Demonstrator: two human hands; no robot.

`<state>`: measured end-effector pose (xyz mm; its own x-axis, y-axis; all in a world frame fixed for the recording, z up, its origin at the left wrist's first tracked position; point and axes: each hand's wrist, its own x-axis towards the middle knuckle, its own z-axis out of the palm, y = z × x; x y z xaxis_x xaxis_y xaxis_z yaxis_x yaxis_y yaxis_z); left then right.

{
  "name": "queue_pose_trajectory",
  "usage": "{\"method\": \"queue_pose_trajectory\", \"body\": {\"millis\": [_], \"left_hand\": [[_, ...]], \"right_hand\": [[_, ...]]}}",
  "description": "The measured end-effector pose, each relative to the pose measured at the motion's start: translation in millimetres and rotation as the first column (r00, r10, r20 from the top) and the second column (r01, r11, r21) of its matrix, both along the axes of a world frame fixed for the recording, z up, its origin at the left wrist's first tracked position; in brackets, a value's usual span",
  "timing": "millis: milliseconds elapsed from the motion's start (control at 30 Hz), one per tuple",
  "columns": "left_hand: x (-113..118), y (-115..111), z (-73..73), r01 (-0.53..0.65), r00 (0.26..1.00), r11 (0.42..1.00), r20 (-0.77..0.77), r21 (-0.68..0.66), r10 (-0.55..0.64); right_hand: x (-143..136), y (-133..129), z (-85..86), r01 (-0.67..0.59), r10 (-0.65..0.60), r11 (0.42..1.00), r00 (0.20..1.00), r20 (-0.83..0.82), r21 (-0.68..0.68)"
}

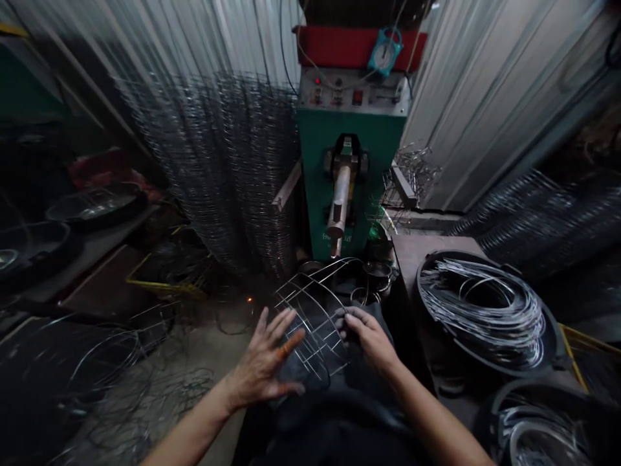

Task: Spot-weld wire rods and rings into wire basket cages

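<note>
A curved wire grid (313, 329), made of thin bent and straight wires, is held up in front of my body below the machine's electrode arm. My right hand (367, 335) pinches its right edge between thumb and fingers. At its left side my left hand (264, 359) is spread, with the fingers apart and the palm turned towards the grid; whether a fingertip touches the wires I cannot tell. Just above the grid's far edge is the tip of the metal electrode arm (339, 200), which juts out of a green welding machine (315, 168).
Tall stacks of wire grids (242, 168) lean against the corrugated wall on the left. To the right, a black round tub (422, 310) holds wire rings, with a second tub (492, 414) nearer. Loose wire scraps (160, 395) litter the left floor, where a spark (250, 299) glows.
</note>
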<state>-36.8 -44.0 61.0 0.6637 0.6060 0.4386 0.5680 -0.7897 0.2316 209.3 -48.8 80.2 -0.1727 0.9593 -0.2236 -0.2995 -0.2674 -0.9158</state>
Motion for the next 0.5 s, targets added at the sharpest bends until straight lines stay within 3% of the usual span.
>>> {"method": "queue_pose_trajectory", "body": {"millis": [133, 233, 300, 367, 400, 433, 500], "left_hand": [[-14, -32, -36.3, 0.099, 0.993, 0.995, -0.058, -0.017, -0.100], [-15, -36, -47.1, 0.143, 0.988, 0.987, 0.048, 0.072, -0.147], [-16, -32, -48.7, 0.195, 0.971, 0.975, 0.120, 0.103, -0.207], [-15, -24, -48.2, 0.223, 0.958, 0.971, 0.165, 0.088, -0.234], [-14, -20, -47.4, 0.204, 0.960, 0.977, 0.182, 0.055, -0.211], [-13, -16, -46.2, 0.164, 0.965, 0.986, 0.205, 0.000, -0.160], [-7, -12, -42.2, 0.041, 0.959, 0.981, 0.284, -0.190, 0.015]], "right_hand": [[-11, -7, 21.2, 0.036, -0.045, 0.996, 0.993, -0.111, -0.077], [-18, -18, 26.7, 0.012, -0.020, 0.998, 0.990, -0.137, -0.060], [-9, -24, 25.8, -0.038, 0.039, 0.999, 0.997, -0.064, 0.015], [21, -35, 20.7, -0.031, 0.008, 0.991, 0.985, 0.175, 0.128], [43, -45, 16.5, 0.005, -0.066, 0.984, 0.938, 0.340, 0.177], [69, -59, 11.3, 0.063, -0.168, 0.974, 0.843, 0.511, 0.217], [125, -98, -2.2, 0.221, -0.308, 0.950, 0.543, 0.781, 0.220]]}}
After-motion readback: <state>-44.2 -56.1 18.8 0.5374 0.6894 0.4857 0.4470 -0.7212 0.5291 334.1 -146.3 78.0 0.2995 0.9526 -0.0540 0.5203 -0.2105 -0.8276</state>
